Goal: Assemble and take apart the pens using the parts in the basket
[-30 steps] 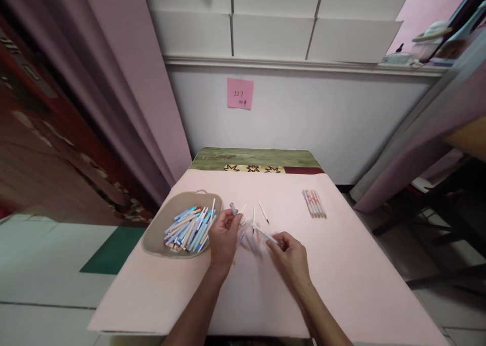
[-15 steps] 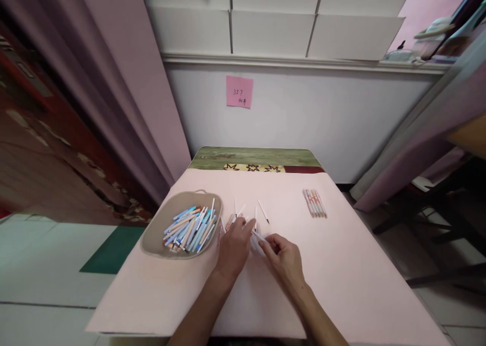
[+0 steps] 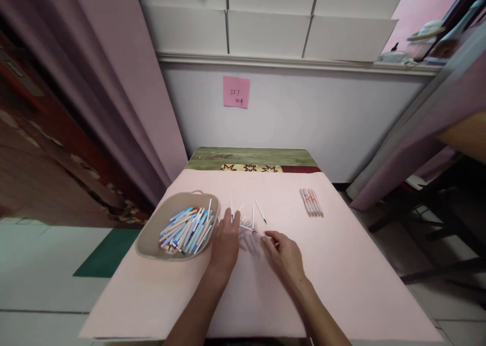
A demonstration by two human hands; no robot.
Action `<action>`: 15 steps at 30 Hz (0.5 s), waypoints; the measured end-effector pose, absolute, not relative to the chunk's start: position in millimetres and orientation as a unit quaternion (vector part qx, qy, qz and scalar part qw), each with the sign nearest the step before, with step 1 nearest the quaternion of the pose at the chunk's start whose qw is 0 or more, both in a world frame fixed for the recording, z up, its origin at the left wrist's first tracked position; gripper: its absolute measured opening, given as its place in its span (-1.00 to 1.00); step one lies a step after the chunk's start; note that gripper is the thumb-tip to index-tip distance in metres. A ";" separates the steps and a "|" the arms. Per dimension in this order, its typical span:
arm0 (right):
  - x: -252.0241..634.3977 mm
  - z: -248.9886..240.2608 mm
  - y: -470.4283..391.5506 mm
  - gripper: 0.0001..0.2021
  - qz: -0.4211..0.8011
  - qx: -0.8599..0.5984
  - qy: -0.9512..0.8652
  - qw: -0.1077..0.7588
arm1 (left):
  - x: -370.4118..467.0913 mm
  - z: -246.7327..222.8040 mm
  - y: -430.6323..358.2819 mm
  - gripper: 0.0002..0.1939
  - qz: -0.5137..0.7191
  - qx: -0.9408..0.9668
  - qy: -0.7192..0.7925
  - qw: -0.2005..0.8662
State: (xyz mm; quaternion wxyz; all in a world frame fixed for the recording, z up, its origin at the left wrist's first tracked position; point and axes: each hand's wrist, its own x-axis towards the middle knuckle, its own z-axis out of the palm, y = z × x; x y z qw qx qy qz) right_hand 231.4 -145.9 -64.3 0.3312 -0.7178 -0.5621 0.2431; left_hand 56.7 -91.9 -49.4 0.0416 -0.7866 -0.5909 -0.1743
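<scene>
My left hand (image 3: 226, 242) lies low over the table beside the tan basket (image 3: 146, 237), fingers stretched forward among several thin white sticks with dark tips (image 3: 253, 218) that look like pen refills. It holds nothing that I can see. To its right, my right hand (image 3: 284, 255) is closed, thumb and fingertips together; whatever they may pinch is too small or hidden to make out. Between the hands are clear, pinkish pen barrels (image 3: 250, 242), blurred. Blue, peach and white pens (image 3: 190, 229) fill the basket in a loose heap.
A flat row of several clear, red-marked pens (image 3: 311, 203) lies on the right of the pink-covered table (image 3: 364, 295). Behind the table's green far end (image 3: 254, 155) stands a white wall with a pink note (image 3: 236, 92). A purple curtain (image 3: 125, 83) hangs at left.
My hands have drawn apart: the left has moved slightly left and its fingers have straightened. The pale stick between them has left the right fingers. The view has shifted slightly.
</scene>
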 end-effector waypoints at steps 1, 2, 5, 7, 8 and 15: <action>229.5 -65.9 -144.7 -0.69 0.247 -0.705 -0.570 0.342 | 56.0 -51.1 -91.4 -0.47 -0.171 -0.785 -0.594 0.042; 230.9 -66.9 -142.7 -0.69 0.244 -0.700 -0.574 0.349 | 54.9 -52.8 -91.1 -0.47 -0.167 -0.784 -0.596 0.040; 257.2 -65.6 -129.7 -0.69 0.198 -0.735 -0.549 0.345 | 51.8 -57.2 -91.5 -0.46 -0.166 -0.784 -0.597 0.030; 288.5 -62.0 -115.3 -0.67 0.141 -0.797 -0.505 0.299 | 52.1 -58.8 -92.6 -0.48 -0.186 -0.785 -0.590 0.019; 305.1 -60.0 -107.2 -0.66 0.114 -0.828 -0.484 0.260 | 53.2 -59.1 -93.3 -0.51 -0.202 -0.787 -0.582 0.011; 361.7 -53.6 -65.7 -0.68 0.070 -0.885 -0.444 0.124 | 56.7 -52.9 -94.8 -0.70 -0.294 -0.773 -0.560 -0.045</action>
